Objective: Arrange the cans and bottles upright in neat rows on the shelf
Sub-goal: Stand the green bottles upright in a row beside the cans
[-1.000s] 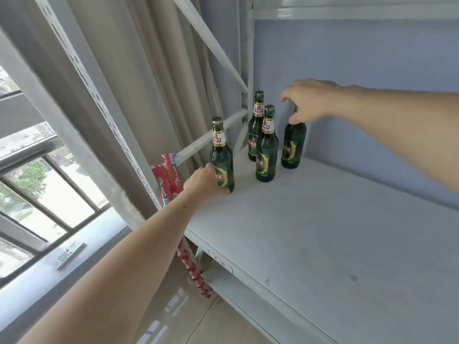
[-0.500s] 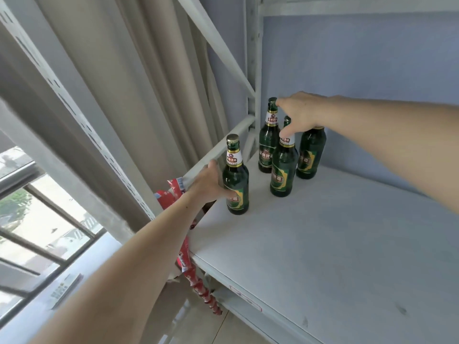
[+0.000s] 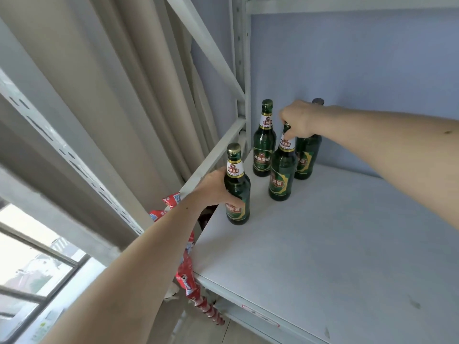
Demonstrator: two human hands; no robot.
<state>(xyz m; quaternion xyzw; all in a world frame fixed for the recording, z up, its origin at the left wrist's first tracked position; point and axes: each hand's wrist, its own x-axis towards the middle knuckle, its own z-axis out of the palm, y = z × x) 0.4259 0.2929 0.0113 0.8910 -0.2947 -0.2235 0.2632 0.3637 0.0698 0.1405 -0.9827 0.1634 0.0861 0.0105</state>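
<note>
Several green glass beer bottles stand upright at the back left corner of the white shelf. My left hand grips the body of the front bottle near the shelf's left edge. My right hand pinches the neck and cap of the middle bottle. Behind them a back left bottle stands free beside the corner post. A back right bottle stands against the wall, partly hidden by my right hand.
A white metal shelf post and a slanted brace frame the left side. Beige curtains hang left of it. A string of red snack packets dangles off the shelf's left edge. A window lies at the lower left.
My right hand left the back right bottle and came forward onto the middle bottle's neck. My left hand has kept hold of the front bottle. The view has moved closer.
</note>
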